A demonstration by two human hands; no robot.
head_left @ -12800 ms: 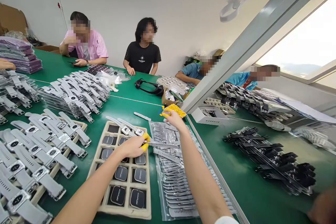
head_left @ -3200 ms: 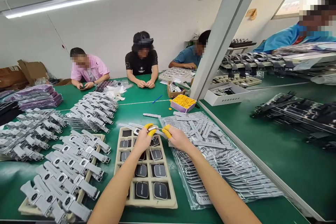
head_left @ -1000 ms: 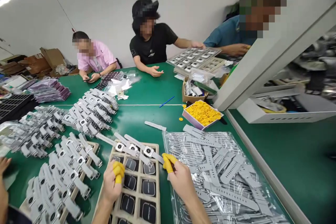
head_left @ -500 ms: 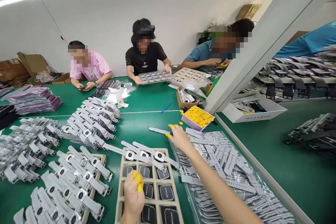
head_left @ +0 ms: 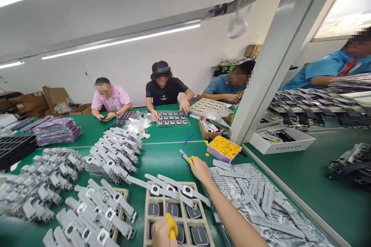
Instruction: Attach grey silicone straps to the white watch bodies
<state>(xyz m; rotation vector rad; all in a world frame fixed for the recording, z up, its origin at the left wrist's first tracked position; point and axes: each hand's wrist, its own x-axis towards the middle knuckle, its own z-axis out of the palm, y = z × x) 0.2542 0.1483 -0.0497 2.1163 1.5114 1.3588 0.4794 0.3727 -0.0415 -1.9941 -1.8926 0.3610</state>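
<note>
My right hand (head_left: 200, 170), with yellow finger cots (head_left: 191, 160) on its fingertips, grips one end of a grey watch strap (head_left: 183, 155). The strap's far end points away from me above the green table. My left hand (head_left: 162, 234) is closed over the near part of a beige compartment tray (head_left: 147, 211), yellow cots on its thumb and finger; what it holds, if anything, is hidden. Dark square watch faces (head_left: 199, 235) sit in the tray's compartments. Across its far edge lie several grey-strapped watches (head_left: 188, 190). Right of my right forearm, many loose grey straps (head_left: 268, 198) cover clear plastic packing.
Trays of grey watches (head_left: 110, 214) stand stacked at the left. A box of yellow finger cots (head_left: 225, 148) is beyond my right hand, near a blue pen-like stick (head_left: 189, 138). A slanting white post (head_left: 261, 73) rises at the right. Co-workers (head_left: 168, 92) sit across the table.
My right hand has closed on the strap that lay on the table and tilted it. The view has tipped upward, so things sit lower in the picture. My left hand stays closed.
</note>
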